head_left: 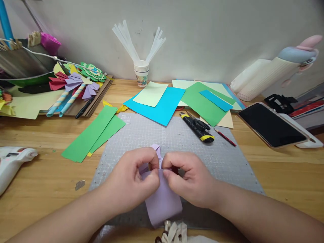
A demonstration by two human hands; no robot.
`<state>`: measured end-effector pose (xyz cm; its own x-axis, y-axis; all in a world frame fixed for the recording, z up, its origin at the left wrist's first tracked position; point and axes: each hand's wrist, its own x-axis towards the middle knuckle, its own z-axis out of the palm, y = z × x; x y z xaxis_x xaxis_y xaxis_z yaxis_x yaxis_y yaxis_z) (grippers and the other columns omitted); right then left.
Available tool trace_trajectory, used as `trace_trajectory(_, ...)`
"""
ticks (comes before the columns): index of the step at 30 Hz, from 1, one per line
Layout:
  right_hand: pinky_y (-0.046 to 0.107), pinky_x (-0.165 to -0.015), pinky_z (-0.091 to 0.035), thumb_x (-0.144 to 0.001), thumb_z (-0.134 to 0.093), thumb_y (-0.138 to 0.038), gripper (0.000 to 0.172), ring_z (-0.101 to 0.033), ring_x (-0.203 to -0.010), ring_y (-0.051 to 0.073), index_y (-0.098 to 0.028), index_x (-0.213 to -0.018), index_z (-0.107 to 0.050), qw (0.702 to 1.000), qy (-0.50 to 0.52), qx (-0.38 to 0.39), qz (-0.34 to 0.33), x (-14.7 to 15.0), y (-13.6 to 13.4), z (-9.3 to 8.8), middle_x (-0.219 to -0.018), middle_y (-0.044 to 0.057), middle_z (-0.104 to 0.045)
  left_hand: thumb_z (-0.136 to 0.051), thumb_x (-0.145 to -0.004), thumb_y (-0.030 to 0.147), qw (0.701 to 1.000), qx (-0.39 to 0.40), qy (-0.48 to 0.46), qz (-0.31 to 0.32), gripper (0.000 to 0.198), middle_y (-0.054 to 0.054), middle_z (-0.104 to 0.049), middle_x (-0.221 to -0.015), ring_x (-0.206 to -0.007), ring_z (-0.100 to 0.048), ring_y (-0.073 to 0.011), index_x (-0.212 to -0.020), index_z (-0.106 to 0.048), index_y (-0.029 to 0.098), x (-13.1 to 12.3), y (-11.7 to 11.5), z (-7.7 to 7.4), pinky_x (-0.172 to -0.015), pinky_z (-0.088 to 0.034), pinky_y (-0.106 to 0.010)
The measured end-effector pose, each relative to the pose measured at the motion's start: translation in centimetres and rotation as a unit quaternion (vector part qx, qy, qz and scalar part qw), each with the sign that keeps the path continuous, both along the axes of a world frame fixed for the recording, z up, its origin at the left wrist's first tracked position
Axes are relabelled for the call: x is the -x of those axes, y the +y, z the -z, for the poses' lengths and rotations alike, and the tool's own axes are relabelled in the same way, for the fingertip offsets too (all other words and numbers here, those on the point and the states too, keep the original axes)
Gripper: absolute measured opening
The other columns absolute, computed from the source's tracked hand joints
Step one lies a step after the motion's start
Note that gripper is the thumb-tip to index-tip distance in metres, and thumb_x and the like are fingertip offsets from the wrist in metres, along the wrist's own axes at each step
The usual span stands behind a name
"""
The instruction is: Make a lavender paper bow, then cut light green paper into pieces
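Both hands meet over the lower middle of a grey cutting mat [111,148]. Between them is a sheet of purple paper [164,202], its near part curving down toward me. My left hand [139,175] pinches the paper's upper edge between thumb and curled forefinger. Right beside it, my right hand [187,175] pinches the same edge in a like way. A narrow folded purple piece [157,148] pokes up behind the fingertips; whether it joins the sheet I cannot tell.
Ahead lie a utility knife [197,128], a pencil [225,136], blue paper [162,111] and green strips [88,135]. A paper cup [141,76] holds white sticks. A phone [273,125] rests at right, a white glue gun [15,165] at left, paper pinwheels [76,84] behind.
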<state>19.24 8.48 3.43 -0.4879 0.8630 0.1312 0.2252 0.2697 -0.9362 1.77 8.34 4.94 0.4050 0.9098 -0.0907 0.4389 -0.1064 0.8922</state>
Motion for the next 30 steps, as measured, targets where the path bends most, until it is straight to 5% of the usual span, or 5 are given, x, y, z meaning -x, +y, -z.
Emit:
trace_trajectory(9, 0.026, -0.049, -0.032, -0.071, -0.05, -0.015, 0.017, -0.042, -0.053, 0.012, -0.021, -0.056, -0.044, 0.99, 0.103, 0.026, 0.098, -1.0, 0.4, -0.2, -0.055, -0.003, -0.044, -0.048, -0.068, 0.021, 0.997, -0.008, -0.004, -0.072, 0.012, 0.004, -0.045, -0.059, -0.061, -0.042, -0.0124, -0.057, -0.043, 0.02, 0.9, 0.8, -0.5, -0.057, -0.032, -0.026)
trace_trajectory(15, 0.023, -0.044, -0.034, -0.081, -0.057, -0.021, 0.016, -0.044, -0.049, 0.01, -0.021, -0.065, -0.054, 0.948, 0.236, 0.109, 0.183, -1.2, 0.9, 0.8, -0.06, -0.004, -0.05, -0.062, -0.079, 0.037, 0.984, 0.06, -0.122, -0.115, 0.018, 0.002, -0.055, -0.073, -0.069, -0.05, -0.0121, -0.075, -0.056, 0.02, 1.0, 1.1, 0.2, -0.063, -0.04, -0.023)
trace_trajectory(23, 0.023, -0.043, -0.036, -0.09, -0.044, -0.059, 0.047, -0.052, -0.047, 0.012, -0.017, -0.075, -0.061, 0.896, 0.286, 0.34, -0.008, -1.1, 1.3, 0.8, -0.057, 0.0, -0.057, -0.062, -0.083, 0.043, 0.968, 0.201, -0.147, -0.015, 0.024, -0.002, -0.066, -0.084, -0.072, -0.059, -0.0141, -0.087, -0.066, 0.019, 1.3, 1.2, 0.1, -0.062, -0.047, -0.024)
trace_trajectory(27, 0.019, -0.04, -0.032, -0.086, -0.054, -0.054, 0.039, -0.045, -0.043, 0.008, -0.017, -0.076, -0.057, 0.851, 0.269, 0.442, -0.092, -1.2, 2.0, 0.6, -0.056, -0.002, -0.055, -0.055, -0.087, 0.04, 0.977, 0.199, -0.041, 0.056, 0.024, -0.002, -0.067, -0.088, -0.074, -0.06, -0.0152, -0.092, -0.069, 0.022, 1.7, 1.4, -0.9, -0.061, -0.046, -0.023)
trace_trajectory(30, 0.016, -0.04, -0.029, -0.078, -0.07, -0.038, 0.025, -0.04, -0.044, 0.005, -0.018, -0.082, -0.055, 0.847, 0.257, 0.458, -0.078, -1.3, 2.1, 0.4, -0.059, -0.006, -0.051, -0.057, -0.084, 0.036, 0.987, 0.154, -0.017, 0.048, 0.019, 0.0, -0.064, -0.086, -0.077, -0.058, -0.0146, -0.095, -0.066, 0.023, 2.0, 1.6, -1.0, -0.065, -0.047, -0.023)
